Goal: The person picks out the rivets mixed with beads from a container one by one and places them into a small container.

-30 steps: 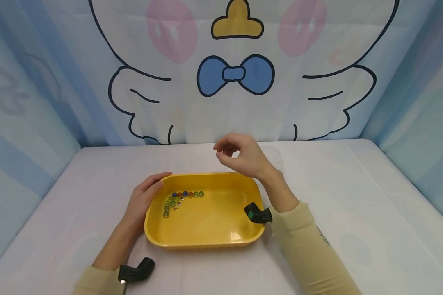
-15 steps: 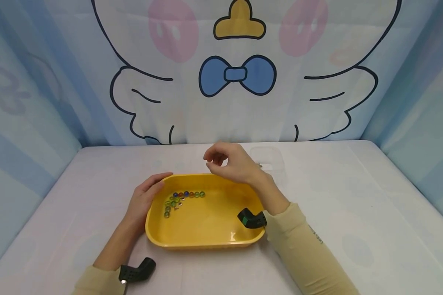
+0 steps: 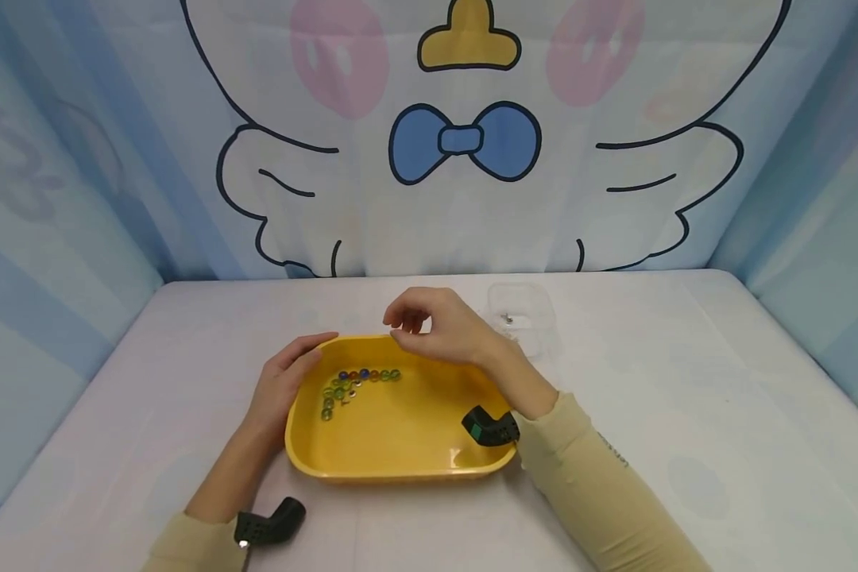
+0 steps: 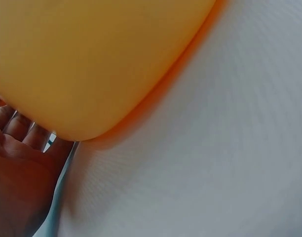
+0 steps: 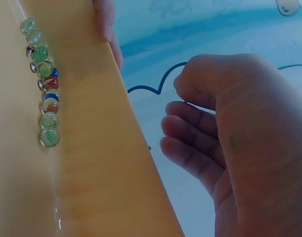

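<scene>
My left hand (image 3: 277, 389) grips the left end of a yellow tray (image 3: 415, 433), thumb at the rim, fingers along the outside wall. In the left wrist view the fingers (image 4: 18, 126) are partly hidden behind the tray wall. Several glass marbles (image 5: 50, 137) lie in a bent row inside it, among a few small metal pieces (image 5: 41, 84). My right hand (image 3: 439, 326) hovers over the tray's far rim, fingers loosely bent. In the right wrist view the thumb and fingertips stand slightly apart, and nothing shows between them.
A clear plastic box (image 3: 520, 295) with small metal bits inside stands behind the tray, partly covered by the right forearm. The white tabletop (image 3: 686, 397) runs back to a printed cloth backdrop (image 3: 465, 214). Cloth walls flank both sides.
My right hand has moved left and down from behind the tray to its far rim, uncovering more of the clear box. The left hand keeps its hold on the tray.
</scene>
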`<state>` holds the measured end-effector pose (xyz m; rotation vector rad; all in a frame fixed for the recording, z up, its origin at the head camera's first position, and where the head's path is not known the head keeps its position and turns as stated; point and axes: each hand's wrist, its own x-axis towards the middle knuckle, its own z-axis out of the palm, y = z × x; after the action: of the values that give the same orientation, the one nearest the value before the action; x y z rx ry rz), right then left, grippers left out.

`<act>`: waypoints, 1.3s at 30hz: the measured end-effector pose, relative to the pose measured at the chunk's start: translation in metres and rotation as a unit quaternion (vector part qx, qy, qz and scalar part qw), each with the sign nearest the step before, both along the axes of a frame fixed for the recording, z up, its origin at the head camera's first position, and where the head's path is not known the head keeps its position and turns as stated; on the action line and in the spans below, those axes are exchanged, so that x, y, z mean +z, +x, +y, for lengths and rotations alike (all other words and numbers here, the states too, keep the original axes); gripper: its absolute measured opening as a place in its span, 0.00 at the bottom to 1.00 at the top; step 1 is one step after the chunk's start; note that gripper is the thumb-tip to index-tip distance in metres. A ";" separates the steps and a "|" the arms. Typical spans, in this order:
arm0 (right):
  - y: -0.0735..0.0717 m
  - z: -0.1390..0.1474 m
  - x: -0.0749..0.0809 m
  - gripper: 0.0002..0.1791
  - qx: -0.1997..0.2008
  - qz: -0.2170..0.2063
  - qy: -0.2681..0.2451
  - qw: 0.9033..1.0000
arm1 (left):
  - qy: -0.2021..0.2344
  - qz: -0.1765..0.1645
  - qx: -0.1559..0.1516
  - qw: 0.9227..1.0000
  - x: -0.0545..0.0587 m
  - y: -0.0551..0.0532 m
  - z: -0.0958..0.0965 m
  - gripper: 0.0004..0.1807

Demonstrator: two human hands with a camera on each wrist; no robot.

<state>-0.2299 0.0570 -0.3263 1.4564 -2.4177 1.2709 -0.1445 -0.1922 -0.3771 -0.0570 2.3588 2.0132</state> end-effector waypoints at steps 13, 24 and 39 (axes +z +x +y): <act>0.006 -0.014 -0.002 0.10 0.049 0.020 0.100 0.994 | 0.014 -0.002 0.000 1.000 0.000 0.000 0.000 0.22; 0.016 -0.031 -0.006 0.10 0.112 0.038 0.183 0.976 | 0.013 0.011 -0.008 1.000 -0.002 -0.001 -0.002 0.22; 0.020 -0.045 -0.017 0.14 0.116 0.042 0.270 0.955 | 0.021 0.011 -0.010 1.000 -0.002 -0.001 -0.002 0.22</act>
<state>-0.2101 0.0116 -0.3437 1.9180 -2.7284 0.5587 -0.1456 -0.1944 -0.3794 -0.0102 2.3191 2.0640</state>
